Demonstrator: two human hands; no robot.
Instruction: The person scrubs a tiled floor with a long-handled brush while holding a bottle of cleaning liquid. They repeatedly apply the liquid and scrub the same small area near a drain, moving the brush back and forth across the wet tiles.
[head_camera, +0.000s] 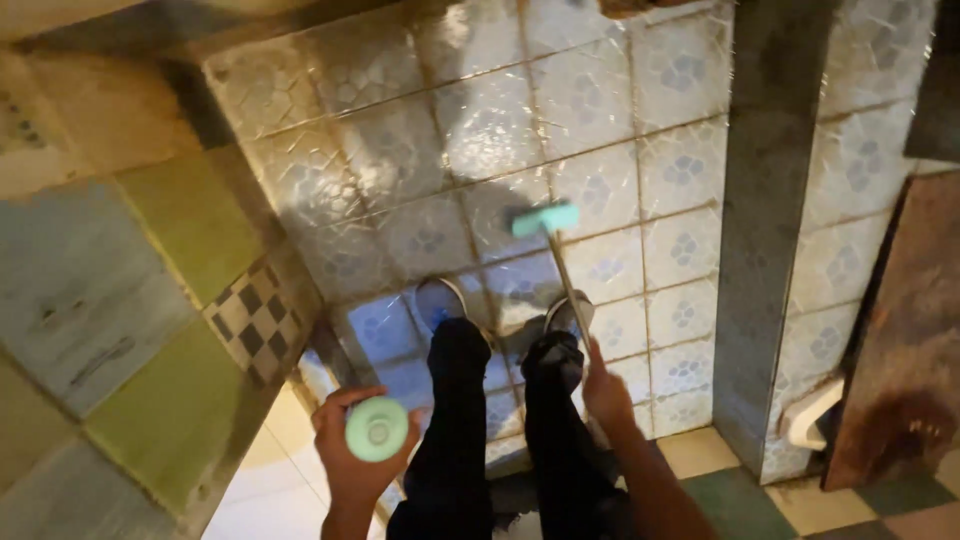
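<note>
on the tiled floor (600, 130) past the shoes (440, 300), the brush (545, 219) head rests. the right hand (605, 390) reaches down, grip tight on its stick. the left hand (355, 445) is bent up, holding a green bottle (376, 429).

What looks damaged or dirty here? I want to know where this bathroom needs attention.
The brown door at the right has a dark, rust-like stain near its bottom. The floor tiles show dark grout lines and look wet and shiny. The right hand holds a long brush to the floor; the left hand holds a green bottle.
</note>
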